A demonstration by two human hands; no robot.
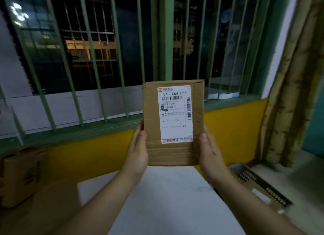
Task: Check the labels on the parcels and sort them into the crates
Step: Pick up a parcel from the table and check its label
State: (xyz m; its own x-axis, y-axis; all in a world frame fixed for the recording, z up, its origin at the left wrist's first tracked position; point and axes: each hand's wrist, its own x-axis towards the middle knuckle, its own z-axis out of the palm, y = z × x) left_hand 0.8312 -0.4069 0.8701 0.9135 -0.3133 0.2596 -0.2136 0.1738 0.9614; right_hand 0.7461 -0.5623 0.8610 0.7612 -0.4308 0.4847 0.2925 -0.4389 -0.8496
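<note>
Forearms come in from the bottom of frame over a white table (168,199), and everything else sits past them. The window bars (98,59) fill the back, with a cardboard box (19,177) off to the left and a dark slotted crate (259,184) low on the right. The parcel (173,122) is held upright in mid-air above the table, label (175,113) facing the camera. The left hand (136,154) and right hand (210,155) pinch its lower edges, thumbs on the front.

Risk, I'd say: it's a light pinch at the bottom corners only, so tilting toward the crate could let it slip.

The big code reads 843 X64 056, but the small print is too blurry. The crate's cut off and I can't see what's inside, and any other crates are out of view.
</note>
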